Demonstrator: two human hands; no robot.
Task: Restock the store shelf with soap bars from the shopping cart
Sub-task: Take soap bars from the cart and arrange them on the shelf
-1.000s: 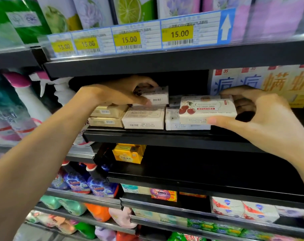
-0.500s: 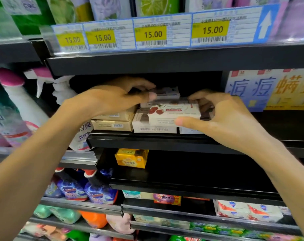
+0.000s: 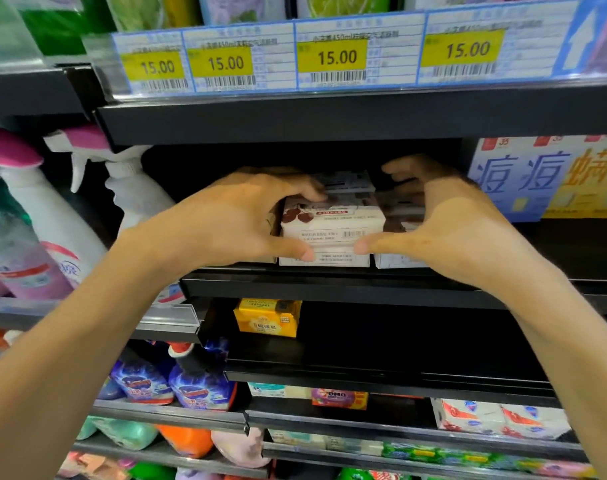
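A white soap box with red cherries (image 3: 333, 221) lies on top of another white soap box (image 3: 333, 260) on the black shelf (image 3: 330, 287). My left hand (image 3: 226, 220) grips the cherry box from the left, fingers over its top and thumb under its front edge. From the right, my right hand (image 3: 454, 230) holds the same box, with the thumb at the lower front corner and the fingers curled behind. More soap boxes stand behind (image 3: 350, 181) and to the right (image 3: 397, 261), partly hidden by my hands. The shopping cart is out of view.
Spray bottles (image 3: 132, 188) stand left of the soap stack and blue and yellow cartons (image 3: 537, 178) to its right. A yellow box (image 3: 267, 317) sits on the shelf below. Price labels (image 3: 330, 53) line the shelf above, which hangs low over the stack.
My right hand carried the cherry soap box leftward onto the middle stack. My left hand left the box at the back and closed on the cherry box.
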